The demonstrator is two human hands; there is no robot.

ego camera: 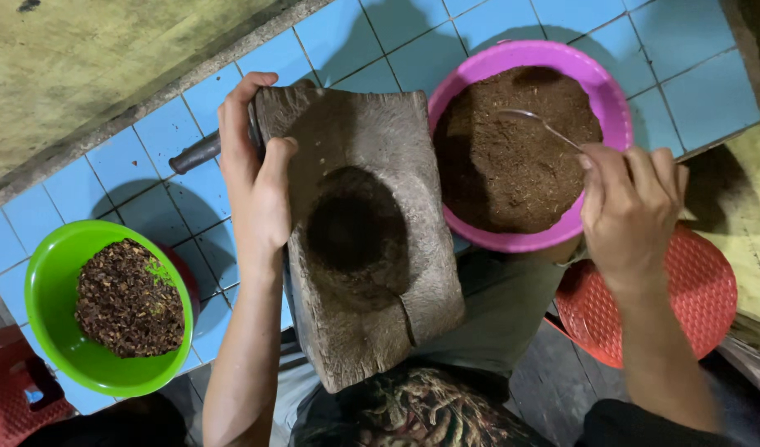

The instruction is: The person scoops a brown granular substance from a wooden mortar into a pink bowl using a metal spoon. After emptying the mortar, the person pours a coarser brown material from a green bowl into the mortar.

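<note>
Mortar (371, 240) of weathered grey wood sits in the middle of the view, resting against the person's lap with its long axis running away from the body toward the blue tiled ledge (148, 132); its round hollow looks dark and, as far as the shadow lets one judge, holds little or nothing. Left hand (256, 178) is closed over the mortar's far left corner, fingers curled around the edge and thumb pressed on the top face, so this hand is the one touching the block. A dark handle-like rod (196, 154) juts out from behind that corner, just beside the fingers. Right hand (632, 207) is off to the right of the mortar and apart from it, pinched shut on the handle of a metal spoon (541, 124) whose bowl lies on the fine brown powder filling the pink bowl (512, 51). That bowl stands just beside the mortar's right edge, so the powder lies to the right of the hollow. Well to the left, a green bowl (45, 281) holds coarse dark-brown chopped bits. A red perforated plastic lid (702, 290) shows beneath the right wrist.
</note>
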